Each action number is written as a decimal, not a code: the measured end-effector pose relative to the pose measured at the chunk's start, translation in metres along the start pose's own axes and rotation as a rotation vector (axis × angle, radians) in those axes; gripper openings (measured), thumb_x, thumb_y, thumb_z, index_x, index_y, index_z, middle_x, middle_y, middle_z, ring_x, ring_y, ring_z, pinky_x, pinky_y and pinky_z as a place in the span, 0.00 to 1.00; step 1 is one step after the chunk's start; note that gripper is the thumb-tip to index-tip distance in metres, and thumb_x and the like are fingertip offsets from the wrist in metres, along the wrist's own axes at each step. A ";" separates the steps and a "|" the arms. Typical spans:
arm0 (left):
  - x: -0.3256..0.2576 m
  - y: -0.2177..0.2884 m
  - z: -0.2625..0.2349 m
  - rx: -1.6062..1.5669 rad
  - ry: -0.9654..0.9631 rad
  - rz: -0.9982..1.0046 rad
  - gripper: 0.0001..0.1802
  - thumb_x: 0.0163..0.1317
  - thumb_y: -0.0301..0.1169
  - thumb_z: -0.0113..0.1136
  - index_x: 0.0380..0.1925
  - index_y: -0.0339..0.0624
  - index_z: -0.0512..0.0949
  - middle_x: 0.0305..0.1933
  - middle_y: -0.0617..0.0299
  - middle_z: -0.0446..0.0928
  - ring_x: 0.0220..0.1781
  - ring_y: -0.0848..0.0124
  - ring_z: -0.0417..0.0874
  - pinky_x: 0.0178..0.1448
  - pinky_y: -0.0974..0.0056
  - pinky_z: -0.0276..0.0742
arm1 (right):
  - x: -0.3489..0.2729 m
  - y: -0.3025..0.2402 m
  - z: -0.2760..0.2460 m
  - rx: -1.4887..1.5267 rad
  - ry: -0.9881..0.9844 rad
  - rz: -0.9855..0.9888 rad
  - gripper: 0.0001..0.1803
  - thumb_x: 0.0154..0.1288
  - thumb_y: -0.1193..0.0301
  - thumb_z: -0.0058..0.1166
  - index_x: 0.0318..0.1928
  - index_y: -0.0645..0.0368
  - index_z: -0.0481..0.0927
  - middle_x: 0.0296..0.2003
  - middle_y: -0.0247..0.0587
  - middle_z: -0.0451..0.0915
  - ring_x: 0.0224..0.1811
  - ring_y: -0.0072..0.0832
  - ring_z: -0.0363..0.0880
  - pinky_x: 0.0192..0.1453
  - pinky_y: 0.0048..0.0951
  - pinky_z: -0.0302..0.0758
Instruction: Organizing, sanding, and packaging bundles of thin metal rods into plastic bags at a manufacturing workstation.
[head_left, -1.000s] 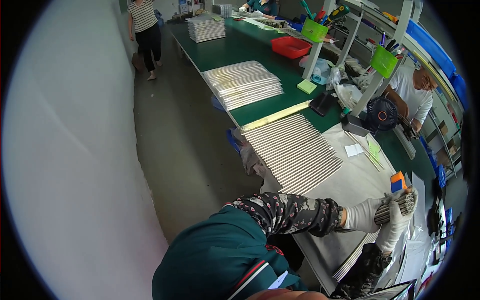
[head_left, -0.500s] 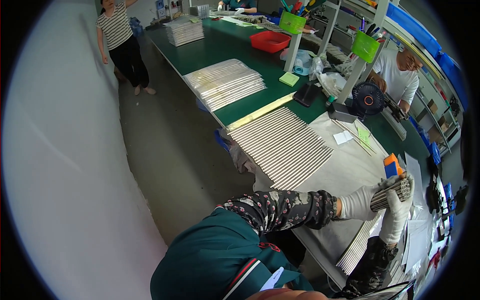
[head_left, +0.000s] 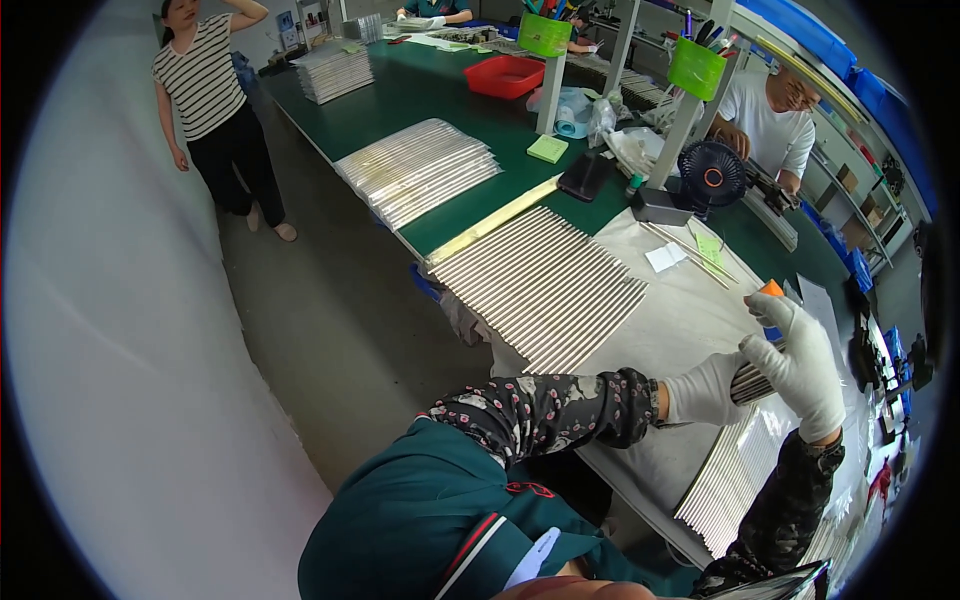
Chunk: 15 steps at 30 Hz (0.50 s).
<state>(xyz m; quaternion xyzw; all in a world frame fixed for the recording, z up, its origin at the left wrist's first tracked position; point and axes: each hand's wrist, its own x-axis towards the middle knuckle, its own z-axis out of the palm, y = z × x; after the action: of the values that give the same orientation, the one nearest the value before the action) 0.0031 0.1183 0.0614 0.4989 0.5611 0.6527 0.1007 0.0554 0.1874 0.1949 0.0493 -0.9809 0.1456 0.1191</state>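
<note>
My left hand (head_left: 705, 391), in a white glove, is closed around a bundle of thin metal rods (head_left: 750, 384) at the right of the bench. Close in front of the bundle's end is my right hand (head_left: 805, 368), also gloved, with its fingers apart; it covers part of the rods. Whether its palm touches them I cannot tell. A wide row of silver rods (head_left: 545, 285) lies side by side on a pale cloth (head_left: 665, 330), left of my hands. Below my hands lies another row of rods (head_left: 725, 485).
A yellowish strip (head_left: 495, 220) borders the rods' far end. Beyond are wrapped rod packs (head_left: 420, 170), a black phone (head_left: 586, 176), a small fan (head_left: 712, 172) and a red bin (head_left: 503, 76). A person stands in the left aisle; others sit across the bench.
My right hand has come off the bundle's end, and its fingers have spread. The left hand still grips the rods. The standing person is nearer, and the whole view has shifted slightly.
</note>
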 end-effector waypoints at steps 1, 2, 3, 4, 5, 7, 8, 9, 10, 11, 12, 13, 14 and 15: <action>0.003 0.001 0.002 -0.045 -0.085 -0.067 0.16 0.41 0.27 0.59 0.33 0.36 0.69 0.30 0.53 0.74 0.32 0.63 0.77 0.35 0.63 0.73 | -0.005 0.000 -0.002 -0.049 0.029 0.004 0.27 0.43 0.62 0.57 0.43 0.66 0.75 0.37 0.52 0.77 0.42 0.42 0.76 0.46 0.34 0.71; 0.008 0.000 0.008 -0.055 -0.103 -0.057 0.16 0.41 0.27 0.59 0.33 0.36 0.69 0.30 0.53 0.74 0.32 0.63 0.77 0.35 0.63 0.73 | -0.008 0.001 -0.004 -0.060 0.039 0.021 0.27 0.43 0.62 0.57 0.43 0.66 0.75 0.37 0.52 0.77 0.42 0.42 0.76 0.46 0.34 0.71; 0.012 0.000 0.012 -0.027 -0.071 0.093 0.22 0.42 0.27 0.60 0.39 0.36 0.66 0.37 0.53 0.72 0.39 0.63 0.75 0.43 0.64 0.72 | -0.011 0.001 -0.005 -0.077 0.026 0.009 0.25 0.43 0.62 0.57 0.43 0.65 0.76 0.37 0.51 0.77 0.41 0.43 0.76 0.46 0.35 0.71; 0.015 -0.001 0.015 -0.009 -0.042 0.245 0.27 0.44 0.26 0.61 0.46 0.36 0.64 0.44 0.54 0.71 0.47 0.64 0.73 0.51 0.65 0.70 | -0.013 -0.001 -0.006 -0.097 0.013 0.003 0.24 0.43 0.63 0.57 0.42 0.64 0.76 0.36 0.51 0.77 0.39 0.43 0.76 0.45 0.35 0.71; 0.020 -0.004 0.013 0.157 -0.061 0.354 0.28 0.46 0.27 0.61 0.48 0.37 0.62 0.47 0.53 0.68 0.50 0.65 0.71 0.53 0.66 0.68 | -0.010 -0.010 -0.006 -0.064 -0.050 0.057 0.23 0.43 0.63 0.56 0.41 0.63 0.76 0.36 0.50 0.77 0.38 0.43 0.76 0.44 0.35 0.71; 0.030 0.031 0.001 -0.114 -0.208 0.138 0.26 0.54 0.32 0.56 0.52 0.39 0.61 0.51 0.54 0.65 0.56 0.68 0.67 0.56 0.67 0.66 | -0.013 -0.004 -0.002 -0.092 0.035 -0.064 0.22 0.43 0.63 0.56 0.39 0.63 0.77 0.35 0.49 0.76 0.37 0.44 0.75 0.43 0.36 0.71; 0.028 0.042 -0.005 -0.244 -0.225 0.026 0.24 0.56 0.31 0.53 0.52 0.38 0.61 0.50 0.54 0.65 0.55 0.69 0.67 0.55 0.66 0.68 | -0.008 -0.002 0.008 -0.127 0.131 -0.176 0.22 0.44 0.62 0.56 0.40 0.63 0.77 0.35 0.51 0.76 0.37 0.44 0.75 0.42 0.36 0.71; 0.027 0.043 -0.003 -0.262 -0.269 0.041 0.24 0.56 0.31 0.53 0.52 0.38 0.61 0.50 0.54 0.65 0.55 0.69 0.67 0.55 0.66 0.68 | -0.006 -0.005 0.007 -0.134 0.087 -0.127 0.23 0.44 0.61 0.56 0.40 0.63 0.77 0.33 0.52 0.76 0.35 0.44 0.76 0.40 0.36 0.72; 0.028 0.037 0.003 -0.126 -0.214 0.104 0.23 0.55 0.30 0.54 0.51 0.39 0.62 0.49 0.54 0.66 0.54 0.69 0.69 0.53 0.66 0.69 | -0.007 -0.002 0.005 -0.132 0.042 -0.059 0.23 0.45 0.59 0.55 0.40 0.62 0.77 0.31 0.52 0.76 0.34 0.44 0.76 0.39 0.36 0.72; 0.030 0.028 0.009 0.007 -0.151 0.170 0.22 0.54 0.28 0.56 0.50 0.39 0.64 0.48 0.54 0.68 0.52 0.69 0.71 0.51 0.65 0.71 | -0.010 0.002 0.005 -0.154 0.084 -0.052 0.23 0.46 0.57 0.55 0.38 0.62 0.78 0.29 0.51 0.76 0.32 0.43 0.76 0.38 0.37 0.72; 0.028 0.025 0.007 0.165 -0.058 0.226 0.21 0.53 0.27 0.57 0.48 0.40 0.66 0.47 0.55 0.69 0.50 0.69 0.72 0.49 0.65 0.72 | -0.010 0.000 0.005 -0.157 0.121 -0.078 0.23 0.47 0.55 0.54 0.37 0.62 0.78 0.27 0.51 0.76 0.31 0.43 0.76 0.37 0.37 0.72; 0.029 0.021 0.007 0.287 -0.071 0.287 0.22 0.55 0.31 0.55 0.50 0.42 0.66 0.50 0.56 0.68 0.52 0.68 0.71 0.52 0.64 0.69 | -0.012 0.001 0.005 -0.170 0.135 -0.048 0.23 0.47 0.55 0.54 0.37 0.62 0.78 0.27 0.51 0.76 0.31 0.43 0.76 0.37 0.37 0.72; 0.030 0.016 0.014 0.271 -0.096 0.300 0.22 0.55 0.31 0.55 0.50 0.42 0.66 0.50 0.56 0.68 0.52 0.68 0.71 0.52 0.64 0.69 | -0.013 0.001 0.004 -0.171 0.083 -0.004 0.23 0.49 0.53 0.53 0.36 0.61 0.79 0.25 0.51 0.77 0.30 0.43 0.77 0.36 0.37 0.73; 0.028 0.013 0.016 0.327 -0.043 0.357 0.22 0.54 0.31 0.56 0.49 0.41 0.65 0.49 0.56 0.68 0.52 0.68 0.70 0.54 0.64 0.68 | -0.012 0.001 0.002 -0.162 0.028 0.021 0.24 0.51 0.51 0.51 0.35 0.61 0.79 0.23 0.50 0.77 0.29 0.43 0.77 0.36 0.37 0.73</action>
<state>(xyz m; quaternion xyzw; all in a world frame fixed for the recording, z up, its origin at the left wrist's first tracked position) 0.0068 0.1432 0.0852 0.6138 0.5600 0.5498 -0.0863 0.0668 0.1883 0.1894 0.0272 -0.9882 0.0676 0.1348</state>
